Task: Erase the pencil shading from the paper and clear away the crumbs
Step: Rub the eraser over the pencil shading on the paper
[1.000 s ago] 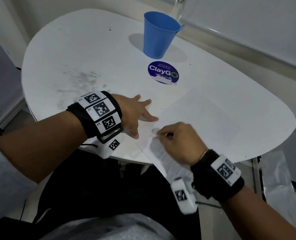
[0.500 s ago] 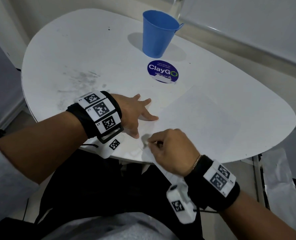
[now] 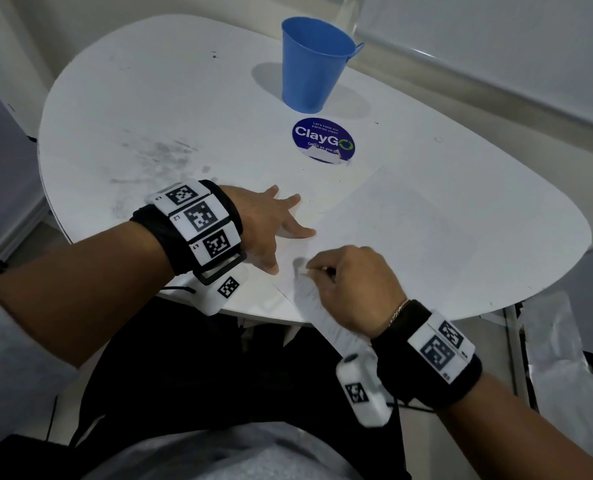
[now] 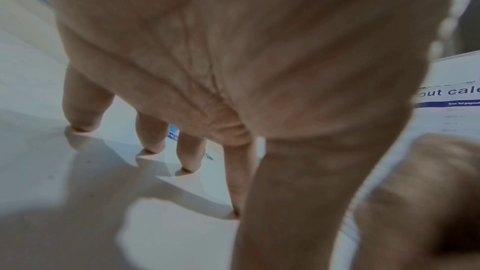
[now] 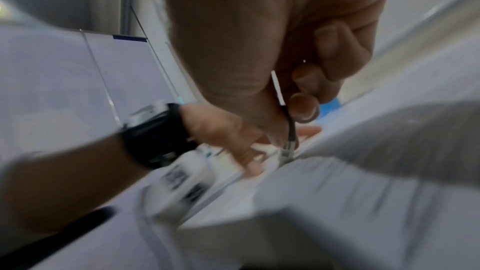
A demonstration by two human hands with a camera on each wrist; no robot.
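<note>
While the paper (image 3: 409, 237) lies flat on the white table (image 3: 156, 109), its near corner hanging out past the table's front edge, we judge it a light, thin, floppy sheet that will skate and buckle under any rubbing unless it is pinned. We would hold it down beside the worked patch, never pinch it at the overhanging corner. We see the grey pencil shading (image 3: 300, 266) as a small smudge near the sheet's left edge, right by the fingertips, with faint strokes trailing toward the overhang. Onto it comes a pencil (image 5: 280, 94), slim with a white shaft, a dark band and a metal ferrule, its eraser end (image 5: 285, 154) touching the sheet; we take it as stiff and easy to steer, though a hard press could crease or tear such thin stock. Our right hand (image 3: 353, 285) grips that pencil, thumb and curled fingers pinching it low, wrist raised, knuckles up. Our left hand (image 3: 270, 223) lies flat with fingers spread and straight, holding nothing; the fingertips (image 4: 184, 169) press down at the paper's left border, though we cannot tell how many land on paper and how many on table. Crumbs are too small for us to make out. Farther off stand a blue cup (image 3: 314, 64) and a round ClayGo sticker (image 3: 322, 140), well apart from the work.
</note>
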